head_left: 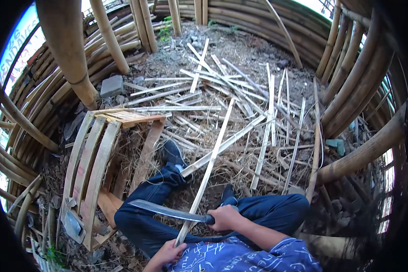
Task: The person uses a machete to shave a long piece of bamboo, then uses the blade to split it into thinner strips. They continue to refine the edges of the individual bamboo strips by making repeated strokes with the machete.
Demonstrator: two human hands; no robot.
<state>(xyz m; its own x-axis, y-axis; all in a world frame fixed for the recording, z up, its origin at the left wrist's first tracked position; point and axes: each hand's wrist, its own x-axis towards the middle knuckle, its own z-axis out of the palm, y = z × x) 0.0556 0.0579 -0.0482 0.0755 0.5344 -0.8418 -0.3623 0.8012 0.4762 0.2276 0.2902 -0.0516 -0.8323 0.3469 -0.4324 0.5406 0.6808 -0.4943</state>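
A long pale bamboo strip [211, 161] runs up and away from my lap, its near end held in my left hand [171, 250], whose fingers are wrapped round it. My right hand [224, 217] grips the dark handle of a machete [167, 211]. The curved blade points left and lies across the strip, a little above my left hand. Whether the edge bites into the strip cannot be made out. Beyond my crossed legs another split strip [224, 146] slants up to the right, passing the strip I hold.
Loose bamboo strips [272, 118] litter the ground ahead. A wooden crate [89, 167] stands at the left beside my knee, a grey block [112, 86] behind it. Upright bamboo poles [70, 50] and stacked poles [276, 27] surround the spot.
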